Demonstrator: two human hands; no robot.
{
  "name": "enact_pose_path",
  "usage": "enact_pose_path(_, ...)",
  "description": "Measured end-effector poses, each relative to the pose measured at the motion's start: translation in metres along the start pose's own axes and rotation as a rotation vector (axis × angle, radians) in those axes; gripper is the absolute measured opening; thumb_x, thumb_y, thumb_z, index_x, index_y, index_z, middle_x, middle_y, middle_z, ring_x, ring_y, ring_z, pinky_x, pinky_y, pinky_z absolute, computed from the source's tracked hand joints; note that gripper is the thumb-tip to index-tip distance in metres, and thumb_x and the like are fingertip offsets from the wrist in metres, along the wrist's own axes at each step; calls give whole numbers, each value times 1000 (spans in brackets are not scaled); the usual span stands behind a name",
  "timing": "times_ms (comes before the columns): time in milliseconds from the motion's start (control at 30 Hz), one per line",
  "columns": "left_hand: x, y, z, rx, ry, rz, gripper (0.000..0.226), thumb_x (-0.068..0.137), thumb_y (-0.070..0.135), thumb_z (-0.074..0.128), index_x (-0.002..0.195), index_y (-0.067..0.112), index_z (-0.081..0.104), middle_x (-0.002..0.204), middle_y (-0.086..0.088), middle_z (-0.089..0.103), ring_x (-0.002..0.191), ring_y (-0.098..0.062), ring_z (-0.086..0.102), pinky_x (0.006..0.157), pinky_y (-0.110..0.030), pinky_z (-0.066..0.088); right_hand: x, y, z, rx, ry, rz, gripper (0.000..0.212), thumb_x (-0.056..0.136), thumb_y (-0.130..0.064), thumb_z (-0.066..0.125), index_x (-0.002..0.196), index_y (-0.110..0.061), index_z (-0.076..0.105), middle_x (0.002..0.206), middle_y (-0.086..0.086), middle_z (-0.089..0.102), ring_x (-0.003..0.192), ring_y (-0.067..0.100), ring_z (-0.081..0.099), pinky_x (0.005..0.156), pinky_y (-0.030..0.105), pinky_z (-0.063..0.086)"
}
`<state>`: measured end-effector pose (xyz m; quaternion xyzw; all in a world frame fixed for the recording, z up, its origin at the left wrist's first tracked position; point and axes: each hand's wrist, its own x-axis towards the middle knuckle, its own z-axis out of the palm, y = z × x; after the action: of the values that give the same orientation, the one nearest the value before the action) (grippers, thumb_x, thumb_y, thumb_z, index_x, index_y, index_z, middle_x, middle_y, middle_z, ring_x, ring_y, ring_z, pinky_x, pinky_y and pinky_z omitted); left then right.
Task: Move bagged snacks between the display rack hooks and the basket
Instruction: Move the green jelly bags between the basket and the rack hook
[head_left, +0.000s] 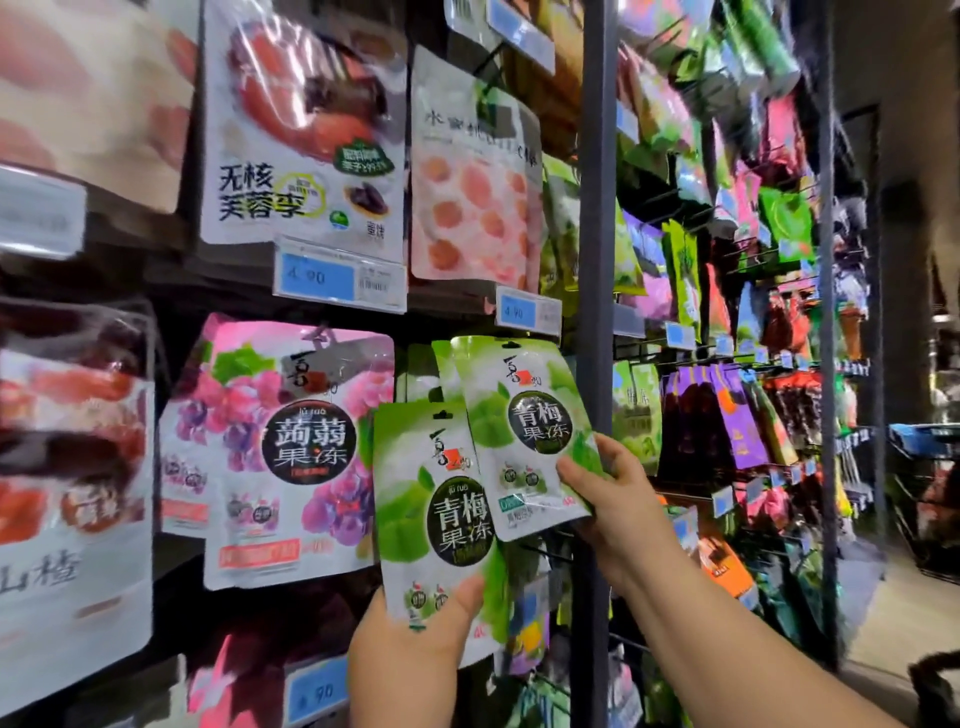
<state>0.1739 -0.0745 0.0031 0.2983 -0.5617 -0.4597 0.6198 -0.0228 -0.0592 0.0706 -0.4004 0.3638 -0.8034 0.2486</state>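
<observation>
Grips the lower green plum jelly bag (434, 499) in the left hand (410, 644) at 6 o'clock, thumb curled over its bottom front, bag upright and overlapping the upper green plum jelly bag (524, 431). Pinches that upper bag's lower right corner with the right hand (618, 499) at 4 o'clock, thumb in front, bag tilted; cannot tell whether its hang hole sits on a hook. Keeps both bags at 3 o'clock of the pink konjac jelly bag (280, 447), at 9 o'clock of the grey rack post (597, 234).
</observation>
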Motion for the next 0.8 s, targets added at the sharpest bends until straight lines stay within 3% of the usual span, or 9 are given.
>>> enact_pose_path(100,4,-1,-2,-40,-15,11,36,66,24,88,74,40,58,60,30,64,74,10,53,60,-11,35,10,1,8,-19,-12,-11,52,83,-2,72,129,-11,51,103,15,74,81,27,73,58,33,57)
enact_pose_path(167,7,-4,-3,-32,-4,41,36,63,24,90,75,40,60,61,41,60,80,11,55,66,-19,39,14,2,10,-29,0,-14,51,83,-4,73,129,-12,51,103,16,74,81,27,73,58,33,57)
enact_pose_path(233,10,-8,-5,-27,18,40,36,62,23,91,75,40,61,62,38,62,81,9,57,73,-24,39,17,5,11,-23,9,-6,51,84,-6,73,129,-12,51,106,18,73,82,29,73,58,34,57)
enact_pose_path(400,14,-15,-10,-22,17,45,36,62,23,92,74,40,63,70,24,69,78,4,61,64,-14,39,18,8,11,-4,-8,19,43,88,-6,69,128,-8,54,106,19,73,77,27,74,54,31,56)
enact_pose_path(533,12,-18,-15,-13,35,59,35,61,20,92,71,40,65,69,21,71,77,0,64,64,-15,41,26,10,14,-31,-18,24,39,89,-10,69,126,-9,58,105,17,74,80,26,74,56,30,56)
enact_pose_path(633,9,-18,-17,-17,44,114,47,63,24,92,74,61,66,75,31,69,84,1,65,70,-16,42,35,15,18,-78,0,38,38,87,-11,72,123,-14,60,108,14,73,82,26,73,57,30,56)
enact_pose_path(733,3,-13,-19,17,100,205,57,53,52,88,93,76,55,90,24,73,94,-7,68,86,-27,49,41,22,16,-161,51,38,56,77,-24,83,127,-22,57,112,7,72,92,26,73,72,39,60)
enact_pose_path(800,1,-12,-21,26,86,178,49,59,48,89,93,67,60,88,22,73,90,1,65,78,-13,46,38,25,14,-237,71,21,85,57,-47,87,134,-30,56,120,3,69,102,26,70,89,48,57)
